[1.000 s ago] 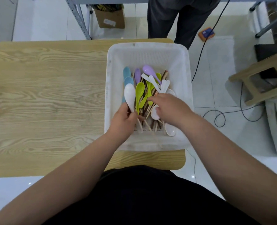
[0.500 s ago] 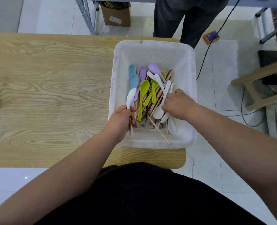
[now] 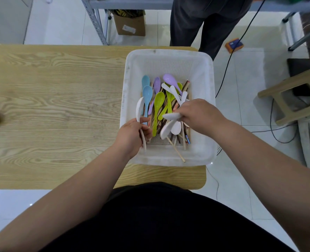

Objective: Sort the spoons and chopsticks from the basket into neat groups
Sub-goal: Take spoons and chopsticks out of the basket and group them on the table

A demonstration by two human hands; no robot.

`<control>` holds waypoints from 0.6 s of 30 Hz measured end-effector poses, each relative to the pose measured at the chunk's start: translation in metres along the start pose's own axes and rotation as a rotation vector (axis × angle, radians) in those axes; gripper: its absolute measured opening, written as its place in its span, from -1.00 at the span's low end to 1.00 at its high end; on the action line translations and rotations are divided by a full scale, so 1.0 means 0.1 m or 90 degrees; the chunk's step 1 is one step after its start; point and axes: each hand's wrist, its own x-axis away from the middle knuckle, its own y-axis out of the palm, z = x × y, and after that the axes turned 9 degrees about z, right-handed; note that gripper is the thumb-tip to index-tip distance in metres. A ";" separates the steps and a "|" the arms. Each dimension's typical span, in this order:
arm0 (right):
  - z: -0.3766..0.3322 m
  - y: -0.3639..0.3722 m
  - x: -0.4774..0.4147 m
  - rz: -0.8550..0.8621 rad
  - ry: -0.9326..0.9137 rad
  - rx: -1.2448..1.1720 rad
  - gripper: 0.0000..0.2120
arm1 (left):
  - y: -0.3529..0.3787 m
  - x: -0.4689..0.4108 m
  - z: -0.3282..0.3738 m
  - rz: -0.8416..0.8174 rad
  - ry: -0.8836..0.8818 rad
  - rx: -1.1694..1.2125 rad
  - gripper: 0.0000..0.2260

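Stool [image 3: 295, 80] right, bystander's legs [image 3: 205, 20] beyond basket [image 3: 168, 52]

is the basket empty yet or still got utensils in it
Not empty. The basket holds a pile of coloured spoons and chopsticks; the left hand and right hand each grip a white spoon.

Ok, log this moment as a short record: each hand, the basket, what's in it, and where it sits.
left hand: grips a white spoon at the basket's near left corner
right hand: fingers hold a second white spoon above the pile
basket: white plastic, on the right end of the wooden table
contents: blue spoons, purple spoons, green spoons, chopsticks, all mixed
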 end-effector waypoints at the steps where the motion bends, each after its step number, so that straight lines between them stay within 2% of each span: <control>1: -0.05 -0.02 0.01 0.015 0.058 -0.065 -0.83 | 0.01 0.01 0.00 -0.008 -0.001 0.003 -0.74; 3: -0.17 -0.02 0.03 0.048 0.168 -0.199 -0.74 | 0.06 0.02 -0.01 -0.021 0.005 0.001 -0.74; 6: -0.43 0.07 0.08 0.068 0.331 -0.413 -0.77 | 0.17 0.09 -0.06 -0.060 0.028 -0.033 -0.78; 8: -0.55 0.15 0.10 0.080 0.373 -0.447 -0.80 | 0.24 0.16 -0.09 -0.092 0.035 -0.046 -0.76; 12: -0.62 0.23 0.18 0.126 0.326 -0.367 -0.73 | 0.31 0.24 -0.16 -0.126 0.039 -0.035 -0.73; 14: -0.64 0.23 0.23 0.123 0.280 -0.347 -0.77 | 0.33 0.28 -0.19 -0.116 0.048 -0.045 -0.77; 18: -0.61 0.16 0.30 0.014 0.147 -0.328 -0.77 | 0.30 0.30 -0.20 -0.036 0.066 -0.032 -0.84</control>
